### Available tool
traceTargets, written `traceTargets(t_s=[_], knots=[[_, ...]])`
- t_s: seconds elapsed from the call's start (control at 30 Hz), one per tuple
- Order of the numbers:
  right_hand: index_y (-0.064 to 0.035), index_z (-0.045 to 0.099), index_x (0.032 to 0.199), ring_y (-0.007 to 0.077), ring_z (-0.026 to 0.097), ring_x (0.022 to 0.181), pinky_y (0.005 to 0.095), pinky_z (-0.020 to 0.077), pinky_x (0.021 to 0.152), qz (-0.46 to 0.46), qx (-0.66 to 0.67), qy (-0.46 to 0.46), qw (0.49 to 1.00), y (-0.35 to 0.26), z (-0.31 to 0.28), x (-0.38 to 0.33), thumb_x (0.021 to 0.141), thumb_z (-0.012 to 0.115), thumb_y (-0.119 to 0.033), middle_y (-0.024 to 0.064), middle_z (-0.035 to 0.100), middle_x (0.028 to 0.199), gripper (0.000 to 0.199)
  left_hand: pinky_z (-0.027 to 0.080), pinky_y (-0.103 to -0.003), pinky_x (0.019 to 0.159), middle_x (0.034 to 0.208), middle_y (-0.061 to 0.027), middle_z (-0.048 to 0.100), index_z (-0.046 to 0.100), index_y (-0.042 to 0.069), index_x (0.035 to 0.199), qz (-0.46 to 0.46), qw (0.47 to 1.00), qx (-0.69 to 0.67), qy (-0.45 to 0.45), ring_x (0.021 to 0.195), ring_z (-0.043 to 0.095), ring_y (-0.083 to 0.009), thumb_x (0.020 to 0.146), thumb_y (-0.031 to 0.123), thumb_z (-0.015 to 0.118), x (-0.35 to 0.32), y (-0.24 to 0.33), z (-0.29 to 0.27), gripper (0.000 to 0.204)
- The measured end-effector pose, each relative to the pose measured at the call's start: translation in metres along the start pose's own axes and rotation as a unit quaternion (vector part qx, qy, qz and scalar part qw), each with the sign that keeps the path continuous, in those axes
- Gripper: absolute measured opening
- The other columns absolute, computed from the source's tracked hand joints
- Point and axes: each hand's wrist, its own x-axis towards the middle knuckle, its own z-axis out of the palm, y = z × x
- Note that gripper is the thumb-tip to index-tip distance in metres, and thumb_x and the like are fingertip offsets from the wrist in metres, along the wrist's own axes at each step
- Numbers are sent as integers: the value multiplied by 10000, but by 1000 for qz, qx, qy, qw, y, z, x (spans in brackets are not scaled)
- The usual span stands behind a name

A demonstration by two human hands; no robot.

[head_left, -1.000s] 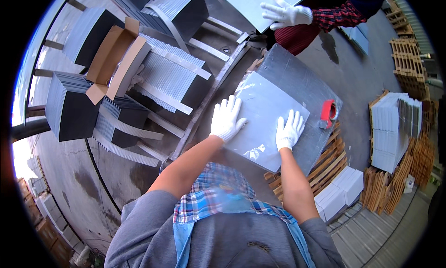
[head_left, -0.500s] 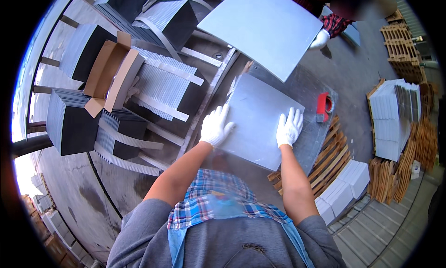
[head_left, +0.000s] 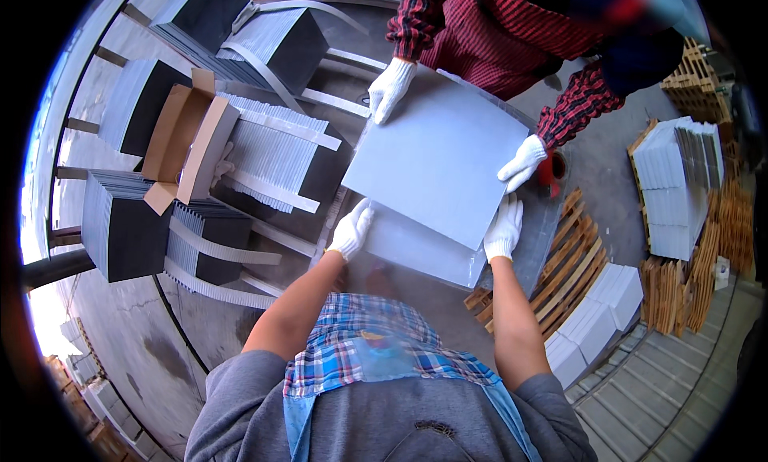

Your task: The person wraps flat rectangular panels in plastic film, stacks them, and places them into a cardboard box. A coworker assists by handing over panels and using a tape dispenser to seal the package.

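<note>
A flat grey square tile (head_left: 440,158) lies over a second grey tile (head_left: 416,246), whose near part shows below it; the two are turned a little from each other. My left hand (head_left: 352,230), in a white glove, rests at the left edge of the lower tile with fingers stretched out. At the right edges of the tiles, my gloved right hand (head_left: 503,230) stands with its fingers straight and lying along the side. Across from me, a co-worker's two gloved hands (head_left: 392,90) hold the upper tile at its far left and right corners.
An opened cardboard box (head_left: 172,138) sits on strapped tile stacks (head_left: 276,146) at the left. A red tape dispenser (head_left: 550,172) is partly hidden behind the co-worker's hand. Wooden pallets (head_left: 560,270) and white blocks (head_left: 596,314) stand at the right.
The co-worker has brought the upper tile toward me and down over the lower one. My left hand has slid from the lower tile's top to its left edge; my right hand has shifted slightly nearer.
</note>
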Motion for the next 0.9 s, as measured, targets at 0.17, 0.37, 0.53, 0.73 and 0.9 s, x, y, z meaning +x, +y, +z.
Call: traceTargets(t_s=[0.17, 0.37, 0.53, 0.73, 0.9], knots=[[-40, 423, 1433, 424, 388, 1368, 488, 355, 1115, 81, 16, 19, 996, 5, -1, -27, 979, 511, -252, 184, 465, 1458, 509, 356, -400, 1116, 1455, -166, 517, 465, 2, 1459, -247, 918, -301, -76, 1323, 486, -287, 1061, 496, 372, -18, 20, -15, 641], [-41, 450, 1423, 419, 422, 1341, 485, 366, 1103, 190, 59, 32, 979, 12, -4, -71, 999, 511, -197, 204, 515, 1403, 456, 342, -497, 1124, 1490, -150, 477, 423, 22, 1489, -303, 868, -388, -64, 1368, 436, -308, 1053, 557, 337, -32, 15, -18, 696], [-49, 478, 1427, 403, 456, 1321, 494, 373, 1095, 243, 49, 40, 968, 16, -20, -106, 1010, 506, -196, 255, 536, 1372, 443, 350, -487, 1104, 1441, -109, 516, 491, 41, 1434, -311, 871, -377, -55, 1325, 460, -276, 1018, 642, 333, -28, -19, -15, 748], [-50, 474, 1430, 409, 469, 1303, 495, 373, 1090, 234, 82, 12, 969, 2, -29, -136, 1019, 496, -216, 255, 535, 1372, 443, 359, -467, 1105, 1417, -112, 558, 503, 60, 1445, -241, 894, -370, -77, 1309, 497, -257, 1014, 663, 315, -13, -33, -9, 765], [-71, 464, 1441, 405, 474, 1296, 487, 383, 1077, 269, 110, 0, 957, -18, -31, -148, 1020, 496, -225, 253, 535, 1369, 450, 300, -320, 1140, 1439, -100, 546, 536, 14, 1416, -263, 907, -317, -82, 1345, 460, -195, 1028, 605, 384, -12, -1, -14, 723]])
